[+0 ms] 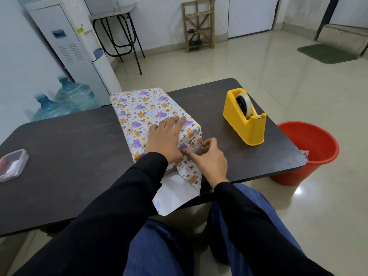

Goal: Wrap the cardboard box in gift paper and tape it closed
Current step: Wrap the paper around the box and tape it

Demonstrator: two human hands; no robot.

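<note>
The box [147, 108], already covered in patterned paper [175, 194], is laid across the middle of the table [69, 156], its length running from the far edge toward the near edge. Its near end is not yet closed: a loose flap of the paper is left hanging over the near edge, with the white underside turned up. The left hand [163, 139] is laid flat on top of the box near that end, fingers straight and close together, and the paper is pressed down by it. The right hand [211, 160] is held at the near right corner of the box, just beside the left hand, and a fold of the paper is pinched there between thumb and curled fingers. A yellow tape dispenser [246, 124] loaded with a clear roll is stood near the right edge of the table, apart from the box. A clear lidded container [13, 165] is set at the left edge. A red bucket [310, 156] is placed on the floor against the right edge, with a scrap of patterned paper seen inside. Two water bottles [77, 94] are stood on the floor beyond the far left corner.
</note>
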